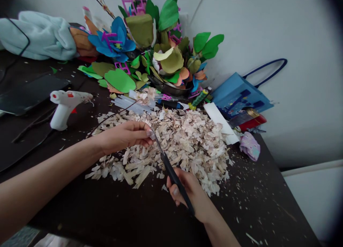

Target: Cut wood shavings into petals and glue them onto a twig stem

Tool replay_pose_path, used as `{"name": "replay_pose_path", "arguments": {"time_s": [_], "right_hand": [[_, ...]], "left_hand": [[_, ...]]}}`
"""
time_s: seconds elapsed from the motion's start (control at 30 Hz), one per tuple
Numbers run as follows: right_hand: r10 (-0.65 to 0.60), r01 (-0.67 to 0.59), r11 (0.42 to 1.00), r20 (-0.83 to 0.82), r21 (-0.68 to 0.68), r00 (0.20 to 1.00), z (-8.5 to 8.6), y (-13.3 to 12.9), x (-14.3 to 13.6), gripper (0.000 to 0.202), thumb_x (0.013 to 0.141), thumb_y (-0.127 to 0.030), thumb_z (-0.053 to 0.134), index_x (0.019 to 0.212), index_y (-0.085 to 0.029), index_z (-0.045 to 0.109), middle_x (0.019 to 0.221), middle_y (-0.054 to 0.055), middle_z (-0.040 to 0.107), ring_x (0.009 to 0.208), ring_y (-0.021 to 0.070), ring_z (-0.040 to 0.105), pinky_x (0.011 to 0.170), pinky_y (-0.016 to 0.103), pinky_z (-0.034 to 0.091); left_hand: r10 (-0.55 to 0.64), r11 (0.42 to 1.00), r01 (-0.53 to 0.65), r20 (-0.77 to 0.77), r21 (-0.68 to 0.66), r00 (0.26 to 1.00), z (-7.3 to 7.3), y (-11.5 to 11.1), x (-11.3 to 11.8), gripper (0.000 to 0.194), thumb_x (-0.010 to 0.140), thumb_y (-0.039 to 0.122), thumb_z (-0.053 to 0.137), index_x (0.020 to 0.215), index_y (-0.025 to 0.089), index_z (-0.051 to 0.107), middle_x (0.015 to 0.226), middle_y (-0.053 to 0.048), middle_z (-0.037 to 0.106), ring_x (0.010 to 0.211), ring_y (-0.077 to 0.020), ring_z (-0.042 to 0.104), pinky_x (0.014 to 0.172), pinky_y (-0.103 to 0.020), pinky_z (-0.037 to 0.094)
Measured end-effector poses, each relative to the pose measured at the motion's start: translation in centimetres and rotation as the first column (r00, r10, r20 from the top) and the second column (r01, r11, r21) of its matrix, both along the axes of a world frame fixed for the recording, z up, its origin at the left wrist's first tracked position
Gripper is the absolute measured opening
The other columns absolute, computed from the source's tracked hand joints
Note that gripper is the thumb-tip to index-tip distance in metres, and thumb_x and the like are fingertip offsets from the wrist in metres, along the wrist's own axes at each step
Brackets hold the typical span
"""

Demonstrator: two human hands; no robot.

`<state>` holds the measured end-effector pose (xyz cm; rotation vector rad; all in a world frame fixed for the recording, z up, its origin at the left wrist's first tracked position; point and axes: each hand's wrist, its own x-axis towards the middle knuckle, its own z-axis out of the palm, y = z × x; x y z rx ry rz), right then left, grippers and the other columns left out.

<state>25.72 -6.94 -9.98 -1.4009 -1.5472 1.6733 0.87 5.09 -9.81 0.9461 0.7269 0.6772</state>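
Note:
My left hand (128,134) pinches a small pale flake (152,135) between thumb and fingers, above a wide heap of pale dried pieces (193,139). In my right hand (187,189) are scissors with black handles (171,172). Their metal blades point up and to the left and reach the flake at my left fingertips. The blades look closed or nearly closed. The heap spreads over the dark table (134,215) under and behind both hands.
A white glue gun (63,105) stands at the left, near a dark flat device (34,93). Behind the heap are glue sticks (134,104), colourful artificial flowers (144,32) and green thread (200,98). A blue bag (238,93) and crumpled purple paper (249,146) lie at the right.

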Motion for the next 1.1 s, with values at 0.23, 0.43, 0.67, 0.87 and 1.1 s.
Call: {"name": "replay_pose_path", "arguments": {"time_s": [0.23, 0.43, 0.67, 0.87, 1.1], "right_hand": [[-0.013, 0.013, 1.000, 0.050, 0.010, 0.999, -0.1, 0.0, 0.0, 0.058, 0.079, -0.076, 0.063, 0.078, -0.019, 0.053, 0.062, -0.003, 0.050, 0.050, 0.0105, 0.047, 0.047, 0.023, 0.035], [-0.019, 0.013, 0.997, 0.088, 0.075, 0.996, -0.1, 0.0, -0.2, 0.059, 0.080, -0.078, 0.061, 0.078, -0.020, 0.053, 0.064, -0.002, 0.052, 0.053, 0.0112, 0.047, 0.049, 0.023, 0.038], [-0.029, 0.025, 0.997, 0.070, 0.070, 0.997, 0.1, -0.1, -0.5, 0.059, 0.081, -0.077, 0.060, 0.079, -0.019, 0.054, 0.063, -0.002, 0.051, 0.051, 0.0108, 0.048, 0.048, 0.023, 0.037], [-0.049, 0.045, 0.996, 0.052, 0.072, 0.997, 0.0, -0.2, -0.8, 0.058, 0.079, -0.075, 0.063, 0.078, -0.019, 0.051, 0.062, -0.003, 0.049, 0.052, 0.0105, 0.045, 0.048, 0.023, 0.037], [-0.067, 0.062, 0.995, 0.071, 0.076, 0.995, -0.5, -0.3, -0.8, 0.051, 0.082, -0.069, 0.066, 0.077, -0.020, 0.049, 0.068, -0.002, 0.049, 0.057, 0.0113, 0.045, 0.049, 0.023, 0.037]], "left_hand": [[0.017, 1.000, -0.017, 0.006, 0.003, 1.000, 0.1, -0.1, 0.1, 0.027, 0.072, 0.039, 0.087, 0.077, 0.019, 0.070, 0.079, -0.002, 0.074, 0.078, -0.0139, 0.069, 0.077, -0.027, 0.054], [0.045, 0.999, -0.045, 0.005, 0.003, 0.999, -0.1, -0.1, 0.2, 0.031, 0.069, 0.041, 0.089, 0.077, 0.018, 0.070, 0.081, -0.003, 0.075, 0.078, -0.0145, 0.069, 0.077, -0.028, 0.054], [0.092, 0.996, -0.092, 0.023, 0.005, 0.996, -0.2, -0.2, 0.7, 0.039, 0.066, 0.046, 0.090, 0.077, 0.016, 0.069, 0.080, -0.003, 0.074, 0.077, -0.0135, 0.067, 0.074, -0.026, 0.054], [0.124, 0.992, -0.125, 0.051, 0.014, 0.991, -0.5, -0.4, 0.9, 0.037, 0.068, 0.045, 0.089, 0.076, 0.017, 0.066, 0.078, -0.002, 0.072, 0.077, -0.0138, 0.066, 0.073, -0.027, 0.053], [0.121, 0.992, -0.123, 0.041, 0.041, 0.992, -0.8, -0.4, 1.0, 0.031, 0.078, 0.043, 0.083, 0.079, 0.017, 0.065, 0.079, -0.003, 0.070, 0.079, -0.0154, 0.065, 0.076, -0.030, 0.053]]}}
